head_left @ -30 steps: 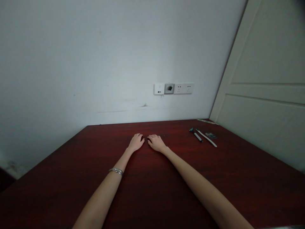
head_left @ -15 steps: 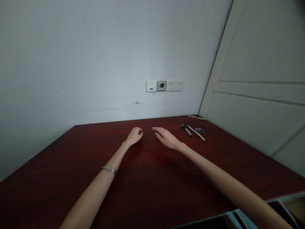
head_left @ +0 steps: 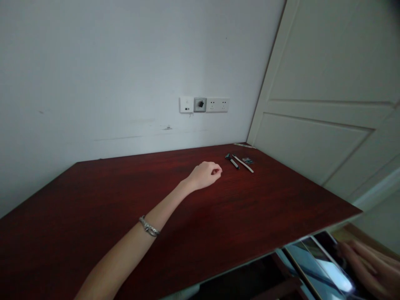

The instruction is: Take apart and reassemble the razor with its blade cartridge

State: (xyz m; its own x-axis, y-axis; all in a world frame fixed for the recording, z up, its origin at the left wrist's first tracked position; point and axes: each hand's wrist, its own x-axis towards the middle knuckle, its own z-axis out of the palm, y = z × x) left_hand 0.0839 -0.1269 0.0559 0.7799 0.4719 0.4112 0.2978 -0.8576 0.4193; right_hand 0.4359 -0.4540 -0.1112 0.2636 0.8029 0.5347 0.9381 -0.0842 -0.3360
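My left hand [head_left: 206, 174], with a silver bracelet [head_left: 149, 227] on its wrist, is over the middle of the dark red tabletop [head_left: 125, 196]. Its fingers curl round to the thumb in a loose ring, and nothing shows inside. Low at the right, past the table's front edge, is my right hand [head_left: 371, 266], smeared by motion. Its fingers are beside a glossy, dark-and-light panel-like thing [head_left: 315, 260] below the tabletop; whether they grip it I cannot tell. Nearest my left hand lies a razor [head_left: 233, 162] with a grey and black handle.
Beside the razor lie a thin white stick, perhaps a toothbrush [head_left: 243, 163], and a small clear packet [head_left: 248, 160]. A pale strip [head_left: 244, 145] is at the back corner. Wall sockets [head_left: 218, 105] sit above the table; a white panelled door [head_left: 312, 137] borders the right.
My right hand has left the tabletop, moving right and down past the front edge. My left hand has shifted right, its fingers more curled. The view has turned slightly right.
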